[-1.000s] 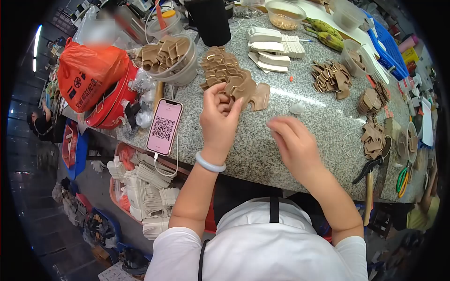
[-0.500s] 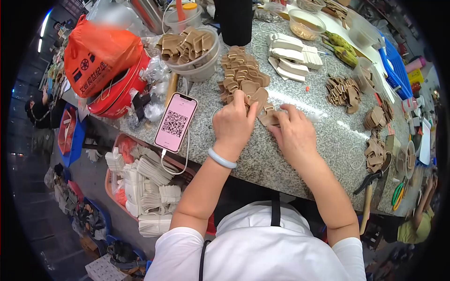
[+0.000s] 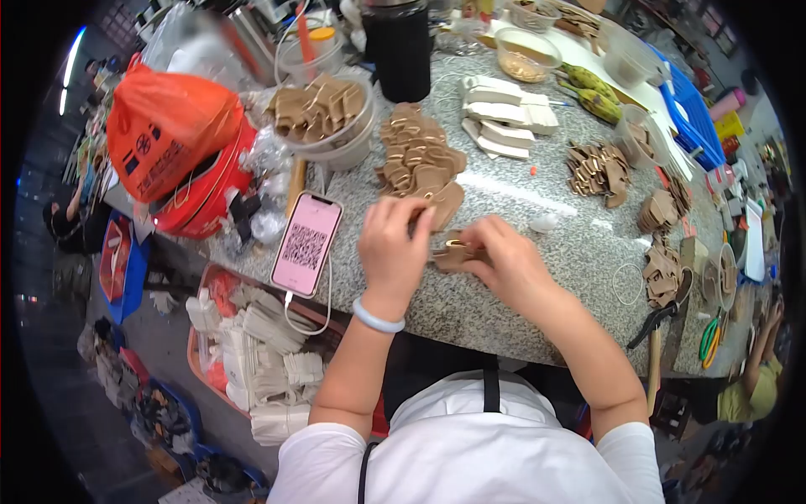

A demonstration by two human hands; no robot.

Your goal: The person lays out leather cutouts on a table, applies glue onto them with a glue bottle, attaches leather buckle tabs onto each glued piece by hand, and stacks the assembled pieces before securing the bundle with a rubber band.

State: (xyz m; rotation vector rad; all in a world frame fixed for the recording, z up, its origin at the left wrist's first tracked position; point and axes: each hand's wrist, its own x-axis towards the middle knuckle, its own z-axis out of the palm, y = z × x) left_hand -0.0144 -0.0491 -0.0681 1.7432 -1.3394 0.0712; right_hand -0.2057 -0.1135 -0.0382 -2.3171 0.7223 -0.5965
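Brown pieces with gold-coloured edges lie in an overlapping pile on the speckled stone table. At the pile's near end is my left hand, its fingers curled together; whatever is between its fingertips is too small to tell. My right hand pinches a brown piece between thumb and fingers, just right of my left hand. A bracelet circles my left wrist. White strips are stacked beyond my hands.
A phone with a cable lies left of my hands. Further left are a tub of brown pieces and an orange bag. Behind stands a black cup. Pliers and brown stacks are on the right.
My right hand has reached in from the right, taken hold of a brown piece and drawn it nearer me. My left hand stays by the pile's near end. The camera view has shifted.
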